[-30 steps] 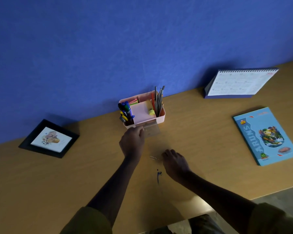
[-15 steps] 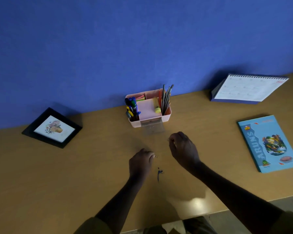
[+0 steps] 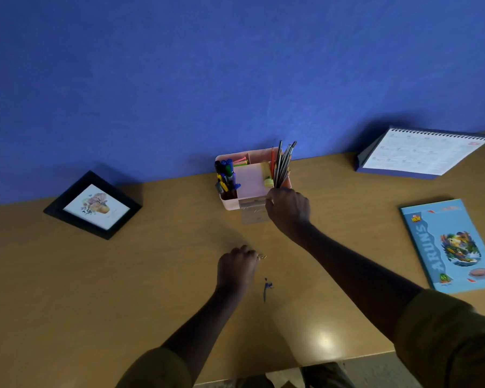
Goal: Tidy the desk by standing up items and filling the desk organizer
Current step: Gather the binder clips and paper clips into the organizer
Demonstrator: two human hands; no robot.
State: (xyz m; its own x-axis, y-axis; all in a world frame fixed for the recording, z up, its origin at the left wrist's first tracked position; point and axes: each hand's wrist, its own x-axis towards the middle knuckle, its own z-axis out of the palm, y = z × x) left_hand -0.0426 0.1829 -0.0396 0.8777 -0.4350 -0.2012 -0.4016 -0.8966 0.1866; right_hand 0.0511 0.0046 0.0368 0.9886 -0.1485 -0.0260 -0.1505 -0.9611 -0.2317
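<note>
Head view: pink desk organizer sits mid back edge of the desk, against the blue wall. Left compartment holds upright markers with blue, green and black caps. The back compartment holds neon pink and green strips. The middle one holds a pink pad, with a small yellow-green item at its right side, too blurred to identify. The right compartment holds a bundle of pencils, tips above the rim and leaning right. A clear small tray touches the organizer's front wall and has tiny metal bits inside, too blurred to name. Right hand is over the organizer's front right corner, knuckles up and fingers curled down by the tray; cannot tell if it pinches anything. Left hand is lower, toward the desk's front edge, fingers curled, fingertips pinching a small metal clip. A small blue item lies on the desk just right of the left wrist, not touching it. A black picture frame with a floral print lies flat toward the back left. A spiral desk calendar stands at the back right corner, its print too small to read. A blue book lies flat near the right edge; the cover reads "ARUN'S", with a "NEW" badge at its top corner.
</note>
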